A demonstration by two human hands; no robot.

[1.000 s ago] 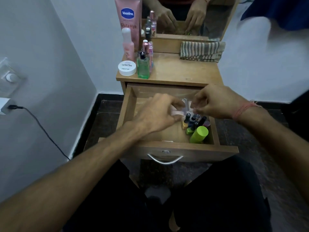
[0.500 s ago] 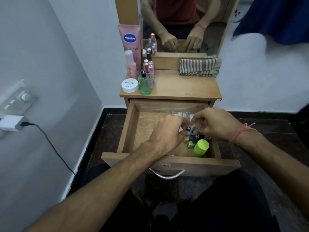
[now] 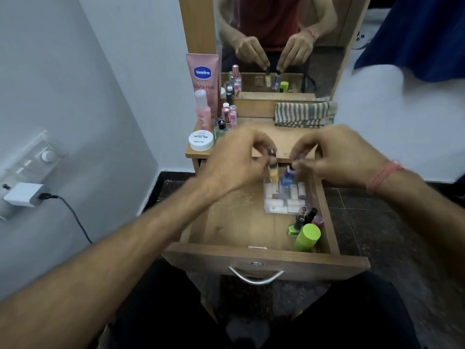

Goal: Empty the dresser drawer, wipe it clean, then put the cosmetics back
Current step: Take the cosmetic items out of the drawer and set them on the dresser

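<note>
Drawer (image 3: 266,260) pulled wide open nearest the camera, metal handle (image 3: 255,278) at its front; inside, in the near right corner, a lime-capped bottle (image 3: 307,237) beside small nail polish bottles (image 3: 302,219); behind them a clear organiser tray (image 3: 285,200) of pale tubes; above it, left hand (image 3: 236,162) pinches a yellowish bottle (image 3: 273,172) by the cap, right hand (image 3: 337,157) pinches a blue bottle (image 3: 286,176), both blurred, probably nail polish; further back, the counter (image 3: 276,142) carries a white jar (image 3: 200,140), pink lotion tube (image 3: 202,79), green bottle (image 3: 221,131) and folded striped cloth (image 3: 304,114); mirror (image 3: 276,41) behind.
</note>
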